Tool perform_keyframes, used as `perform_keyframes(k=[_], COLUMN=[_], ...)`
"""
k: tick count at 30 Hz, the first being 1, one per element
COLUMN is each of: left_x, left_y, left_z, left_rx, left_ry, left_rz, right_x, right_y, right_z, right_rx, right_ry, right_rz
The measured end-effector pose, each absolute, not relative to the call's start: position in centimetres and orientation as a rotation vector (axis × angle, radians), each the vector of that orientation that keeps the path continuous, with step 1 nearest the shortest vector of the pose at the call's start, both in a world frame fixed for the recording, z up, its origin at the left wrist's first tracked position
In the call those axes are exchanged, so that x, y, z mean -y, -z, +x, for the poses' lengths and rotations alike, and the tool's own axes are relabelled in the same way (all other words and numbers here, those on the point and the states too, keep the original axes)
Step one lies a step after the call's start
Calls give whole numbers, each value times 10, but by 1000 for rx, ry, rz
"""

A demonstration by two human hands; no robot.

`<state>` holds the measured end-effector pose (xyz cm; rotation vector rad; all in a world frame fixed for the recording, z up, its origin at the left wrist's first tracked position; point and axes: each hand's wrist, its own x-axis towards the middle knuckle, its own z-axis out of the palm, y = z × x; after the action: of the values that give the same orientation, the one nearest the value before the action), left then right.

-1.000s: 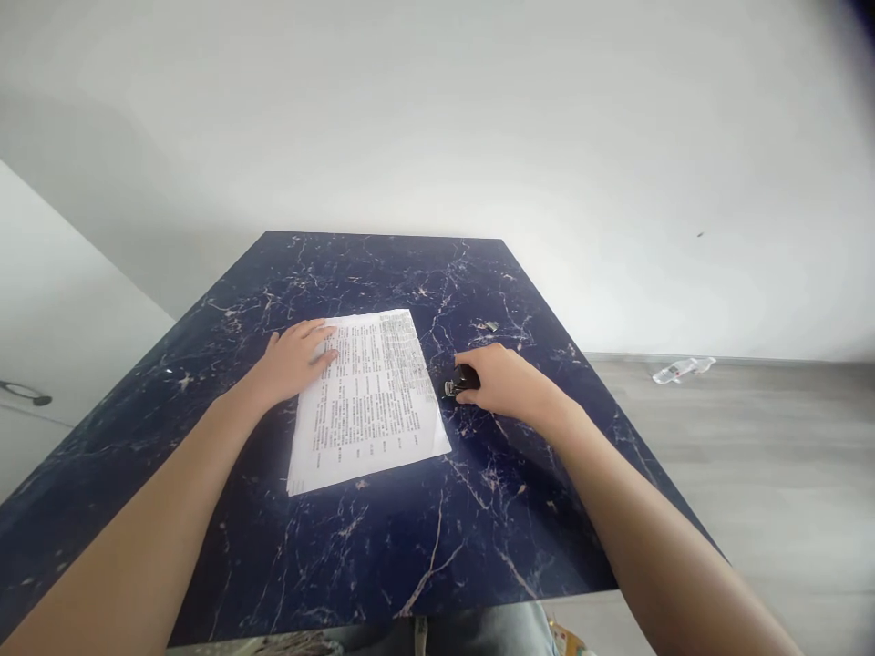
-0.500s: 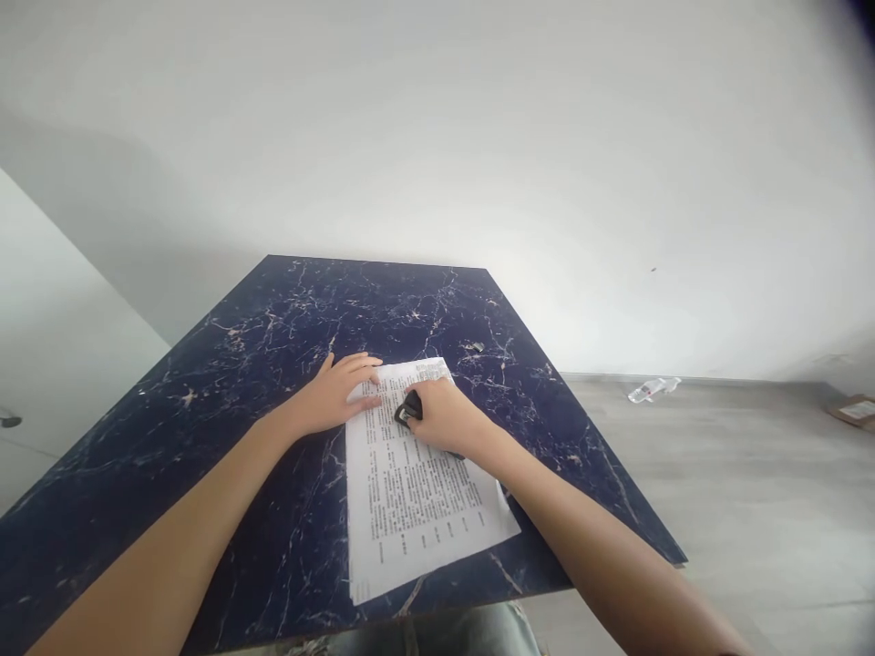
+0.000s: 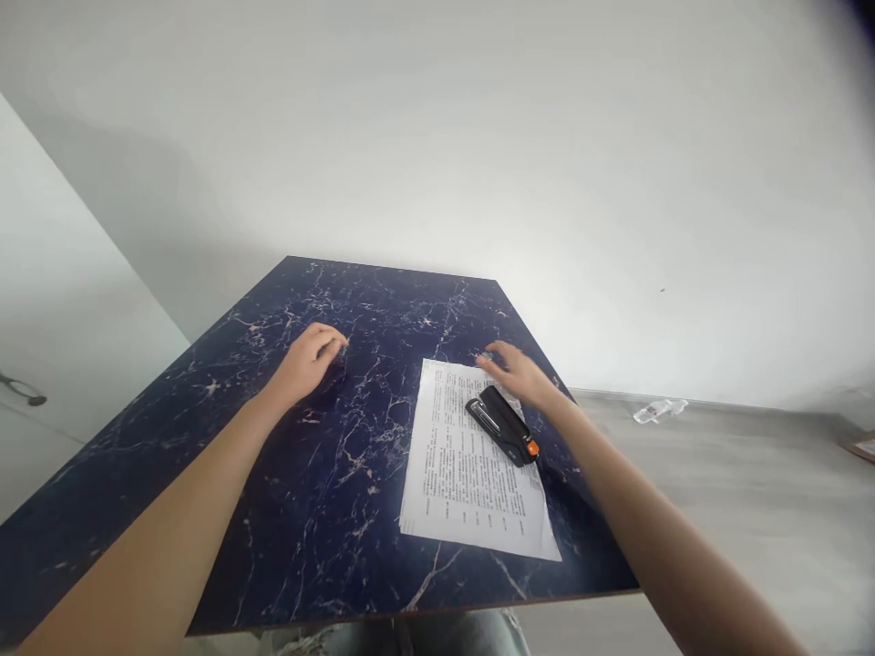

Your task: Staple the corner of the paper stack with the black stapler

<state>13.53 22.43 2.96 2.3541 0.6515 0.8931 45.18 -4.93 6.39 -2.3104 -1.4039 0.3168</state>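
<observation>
Stapler (image 3: 509,437) now lies loose on the printed sheets (image 3: 447,465), let go by the right hand (image 3: 514,372), which a moment ago gripped it over the page. It sits just on the body side of that hand, a little to its left, silver rail showing and orange end pointing back and to the right. The right hand has moved to the sheets' far edge; its thumb and fingers stand slightly parted about a small metal piece (image 3: 487,355), and I cannot tell whether they have hold of it or only flank it. The left hand (image 3: 305,362) has come off the paper and is now well to its left, over the table (image 3: 307,510), fingers curled toward the thumb; whether anything is pinched there is too small to tell. This means that neither hand steadies the sheets or works the stapler, and attention appears turned to the metal piece.
</observation>
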Motion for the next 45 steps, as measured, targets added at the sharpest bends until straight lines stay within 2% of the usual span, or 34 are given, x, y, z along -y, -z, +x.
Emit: perform_keyframes(k=[3,6,11,19,24,30,33,40,45], left_x=[-251,-275,-298,-298,-293,-290,-289,-288,-272], left_y=[-27,-28,-37,-43,-45,-47,-47,-46,-38], left_z=[119,98,53,8,17,28,32,50,84], left_rx=[-818,-818,-723,-438,-332,-403,-405,-413,-689], left_ry=[-1160,-1329,-1442,-1679,-1582,-1572,-1537,-1401,-1377], left_rz=[1840,1219,849,1066,919,897,893,985,1463], right_x=[22,0,-47,-161,-196,-145,-106,-69,-65], right_y=[-31,-8,-7,-22,-27,-52,-58,-54,-47], right_z=[449,431,381,263,223,231,231,236,237], right_rx=[1563,1580,1751,2028,2190,1830,1993,2067,1985], right_ry=[-429,-334,-355,-439,-459,-385,-499,-494,-434], right_rz=[-2531,-2656,-2515,-2150,-1886,-1620,-1521,-1712,-1758])
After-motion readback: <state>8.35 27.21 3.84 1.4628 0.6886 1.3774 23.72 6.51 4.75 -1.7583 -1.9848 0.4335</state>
